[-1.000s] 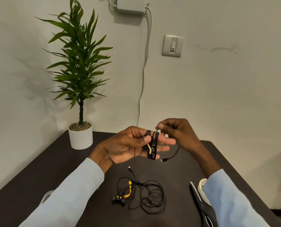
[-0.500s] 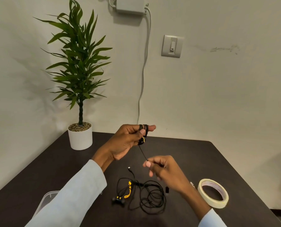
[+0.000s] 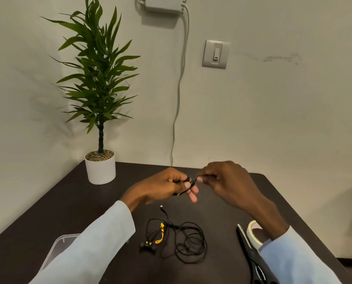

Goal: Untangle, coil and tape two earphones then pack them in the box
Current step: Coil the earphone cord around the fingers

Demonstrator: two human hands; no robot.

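Above the table (image 3: 222, 206), your left hand (image 3: 162, 187) grips a coiled black earphone (image 3: 188, 182) wound on its fingers; your right hand (image 3: 226, 177) pinches its cord end; the second earphone (image 3: 177, 239) lies tangled below; no writing is legible.

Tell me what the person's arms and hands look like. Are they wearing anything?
Both arms wear long, pale blue sleeves, like a shirt's: the left sleeve and the right sleeve each end at the wrist. The left hand and the right hand are bare, with no gloves, and no rings or watch show.
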